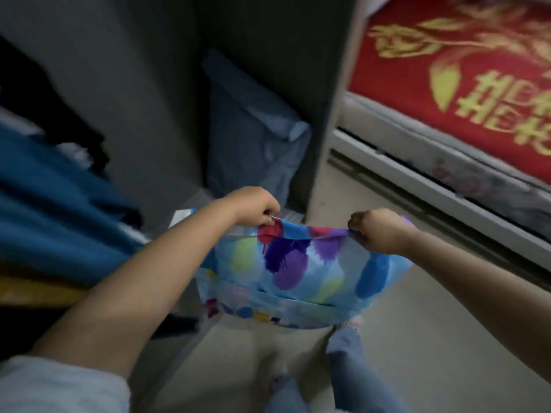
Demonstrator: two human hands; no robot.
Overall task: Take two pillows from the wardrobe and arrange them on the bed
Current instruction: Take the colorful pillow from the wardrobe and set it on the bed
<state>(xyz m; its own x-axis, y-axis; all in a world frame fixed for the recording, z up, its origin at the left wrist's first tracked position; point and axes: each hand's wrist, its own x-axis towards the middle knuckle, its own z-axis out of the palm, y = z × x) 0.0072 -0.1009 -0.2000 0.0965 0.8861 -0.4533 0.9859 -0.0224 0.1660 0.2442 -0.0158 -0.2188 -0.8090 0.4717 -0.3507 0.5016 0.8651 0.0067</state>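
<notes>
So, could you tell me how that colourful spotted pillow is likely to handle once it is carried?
Probably soft and floppy: the spotted pillow sags between the left hand and right hand, which pinch its top edge. Likely light, since pinches alone hold it. Its cover looks loose, so it may slip.

A deep teal-blue folded fabric (56, 204) lies at the left, on top of a mustard-yellow cloth (32, 289), with dark garments (59, 105) hanging above them. A pale grey-beige floor (417, 338) fills the lower middle and right. Two legs in light blue denim jeans (348, 374) stand on that floor at the bottom edge.
</notes>
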